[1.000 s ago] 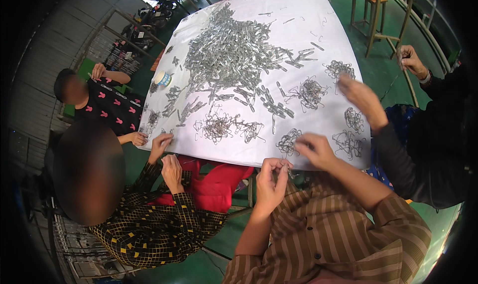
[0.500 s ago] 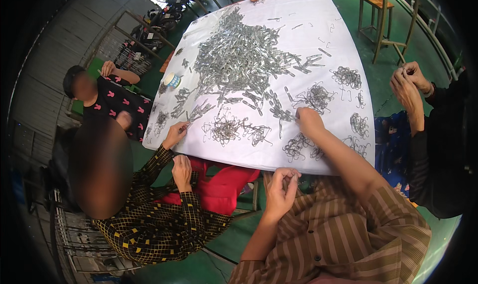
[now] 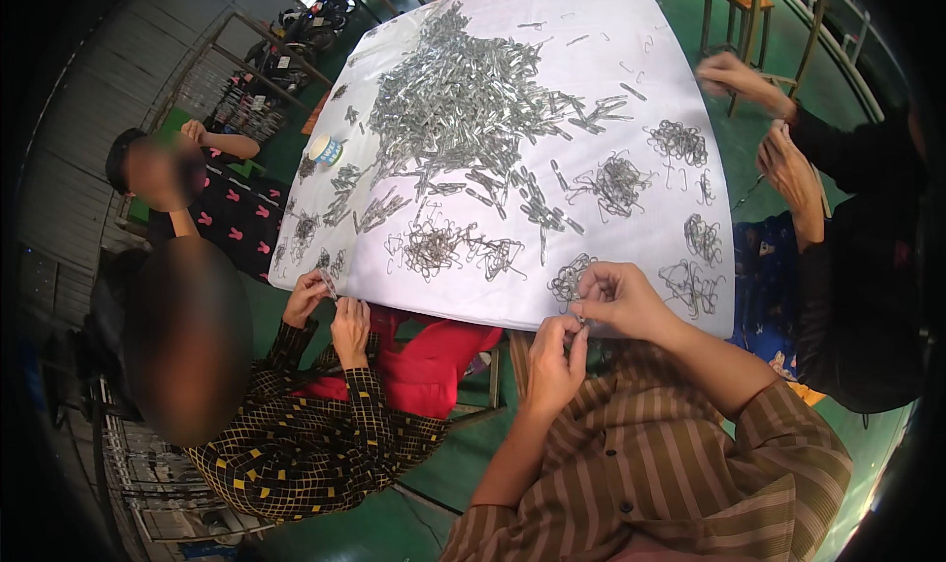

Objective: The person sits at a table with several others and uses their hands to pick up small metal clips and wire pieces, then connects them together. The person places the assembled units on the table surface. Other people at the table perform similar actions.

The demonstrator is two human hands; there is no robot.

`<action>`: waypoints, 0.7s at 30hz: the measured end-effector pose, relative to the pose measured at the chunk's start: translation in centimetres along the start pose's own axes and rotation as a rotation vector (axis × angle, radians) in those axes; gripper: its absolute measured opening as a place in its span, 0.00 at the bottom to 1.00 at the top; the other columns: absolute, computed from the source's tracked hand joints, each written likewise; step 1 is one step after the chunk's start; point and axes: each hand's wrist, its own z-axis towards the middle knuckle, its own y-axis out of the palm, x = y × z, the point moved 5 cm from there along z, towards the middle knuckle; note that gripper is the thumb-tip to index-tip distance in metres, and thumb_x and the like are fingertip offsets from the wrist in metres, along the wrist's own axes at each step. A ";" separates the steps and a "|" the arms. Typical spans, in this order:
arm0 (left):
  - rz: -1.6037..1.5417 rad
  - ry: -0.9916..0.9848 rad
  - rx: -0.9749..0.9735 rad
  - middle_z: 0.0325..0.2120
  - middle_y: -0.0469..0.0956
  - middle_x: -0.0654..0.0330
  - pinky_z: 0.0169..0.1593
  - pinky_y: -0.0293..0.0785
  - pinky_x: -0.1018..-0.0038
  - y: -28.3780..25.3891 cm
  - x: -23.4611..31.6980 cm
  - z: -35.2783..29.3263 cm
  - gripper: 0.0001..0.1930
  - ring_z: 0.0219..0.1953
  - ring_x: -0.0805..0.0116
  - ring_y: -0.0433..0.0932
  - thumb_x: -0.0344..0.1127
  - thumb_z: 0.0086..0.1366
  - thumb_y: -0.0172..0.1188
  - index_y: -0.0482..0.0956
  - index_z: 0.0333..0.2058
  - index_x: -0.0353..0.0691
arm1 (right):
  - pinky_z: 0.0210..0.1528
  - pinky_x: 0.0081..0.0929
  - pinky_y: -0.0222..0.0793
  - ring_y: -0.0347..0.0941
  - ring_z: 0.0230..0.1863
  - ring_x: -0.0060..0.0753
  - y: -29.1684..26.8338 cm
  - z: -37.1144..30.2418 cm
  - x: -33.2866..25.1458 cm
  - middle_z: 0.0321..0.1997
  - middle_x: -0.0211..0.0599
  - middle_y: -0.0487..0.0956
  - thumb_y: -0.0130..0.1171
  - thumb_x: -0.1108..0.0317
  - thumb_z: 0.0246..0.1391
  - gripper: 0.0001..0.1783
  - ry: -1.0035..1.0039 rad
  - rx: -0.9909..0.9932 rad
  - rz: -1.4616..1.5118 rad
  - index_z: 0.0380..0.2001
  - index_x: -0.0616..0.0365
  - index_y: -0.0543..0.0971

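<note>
Hovering by the white tablecloth (image 3: 443, 304): left hand (image 3: 556, 370) and right hand (image 3: 623, 301), close together at its near edge, both half curled; whether they grip anything, I cannot tell.
Bent wire hooks (image 3: 567, 281): tangled pile just beside the right hand.
Slim metal pieces (image 3: 453, 99): large silvery heap, farther in.
Small tub (image 3: 324, 150): near the cloth's left edge.

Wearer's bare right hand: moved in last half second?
Yes: the bare right hand came back toward the near edge of the white tabletop, beside the bare left hand.
</note>
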 end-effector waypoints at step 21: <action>0.727 0.288 -0.046 0.31 0.77 0.55 0.41 0.69 0.65 -2.9 -9.5 6.4 0.07 0.37 0.56 0.71 0.24 0.52 0.53 0.79 0.29 0.33 | 0.21 0.20 0.62 0.65 0.16 0.20 1.2 -3.0 -1.7 0.16 0.31 0.71 0.62 0.73 0.48 0.06 -0.263 0.128 -0.372 0.25 0.61 0.74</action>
